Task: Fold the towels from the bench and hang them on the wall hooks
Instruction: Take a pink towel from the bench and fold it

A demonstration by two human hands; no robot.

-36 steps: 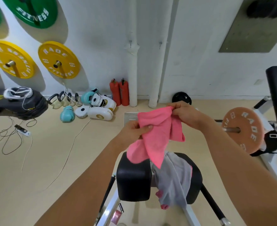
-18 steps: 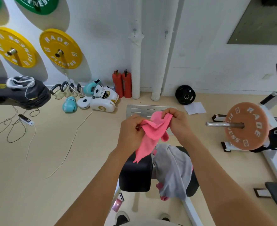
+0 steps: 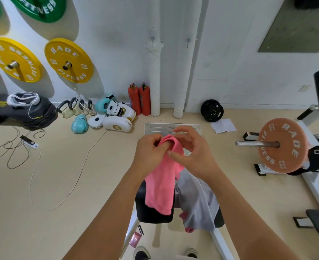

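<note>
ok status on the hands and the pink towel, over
Left hand grips folded pink towel; right hand loose at the fold. Grey towel on bench. Wall hooks bare.

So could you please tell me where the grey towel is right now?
In the head view, the grey towel lies draped over the black bench, low and right of centre, beside the hanging pink towel.

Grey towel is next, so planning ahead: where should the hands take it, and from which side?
Judging by its pose, take the grey towel at its upper bunched part on the bench pad, from above. The rest drapes over the pad's near edge, and the pink towel hangs just left, so come from the right.
</note>
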